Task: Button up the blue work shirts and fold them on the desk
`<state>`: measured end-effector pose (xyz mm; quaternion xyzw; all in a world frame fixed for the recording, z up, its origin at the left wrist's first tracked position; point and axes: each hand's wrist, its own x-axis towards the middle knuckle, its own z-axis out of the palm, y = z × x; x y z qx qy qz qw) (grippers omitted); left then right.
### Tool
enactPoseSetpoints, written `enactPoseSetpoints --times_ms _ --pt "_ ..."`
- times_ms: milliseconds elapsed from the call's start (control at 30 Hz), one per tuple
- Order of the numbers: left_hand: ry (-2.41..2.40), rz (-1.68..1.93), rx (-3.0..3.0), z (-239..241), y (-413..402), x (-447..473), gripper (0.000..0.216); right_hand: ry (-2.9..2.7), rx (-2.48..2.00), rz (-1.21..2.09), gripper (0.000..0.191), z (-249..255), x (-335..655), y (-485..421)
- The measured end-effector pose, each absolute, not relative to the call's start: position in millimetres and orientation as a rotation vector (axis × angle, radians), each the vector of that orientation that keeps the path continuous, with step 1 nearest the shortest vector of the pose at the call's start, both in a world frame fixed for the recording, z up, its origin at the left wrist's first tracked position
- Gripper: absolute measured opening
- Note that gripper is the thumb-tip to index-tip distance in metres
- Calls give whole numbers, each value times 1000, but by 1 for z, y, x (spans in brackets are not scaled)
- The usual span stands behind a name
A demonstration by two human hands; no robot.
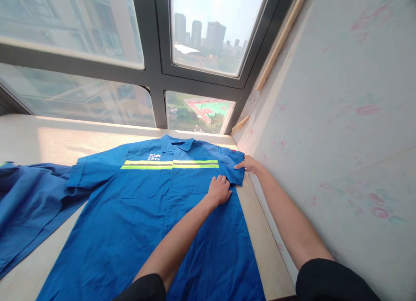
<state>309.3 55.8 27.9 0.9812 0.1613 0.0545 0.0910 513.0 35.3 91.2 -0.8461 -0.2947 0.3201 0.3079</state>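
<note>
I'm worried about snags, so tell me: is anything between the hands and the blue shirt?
Nothing visible: the left hand touches the front of the blue shirt, the right hand its sleeve edge. The patterned wall is beside the right hand, not in between.

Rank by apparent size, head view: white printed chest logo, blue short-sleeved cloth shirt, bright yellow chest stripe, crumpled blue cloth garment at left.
1. Blue cloth shirt
2. Crumpled blue garment
3. Yellow chest stripe
4. White chest logo
</note>
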Motion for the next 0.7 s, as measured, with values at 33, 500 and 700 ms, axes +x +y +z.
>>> enactPoseSetpoints --times_ms 33,500,700 --pt "475 172 2929 27 56 312 41 -768 -2259 817 45 85 511 30" --pt "302 177 3006 25 79 330 43 -1040 -2526 -103 20 106 489 43" --pt "271 145 3025 24 80 331 54 -1237 -2344 120 29 94 458 52"
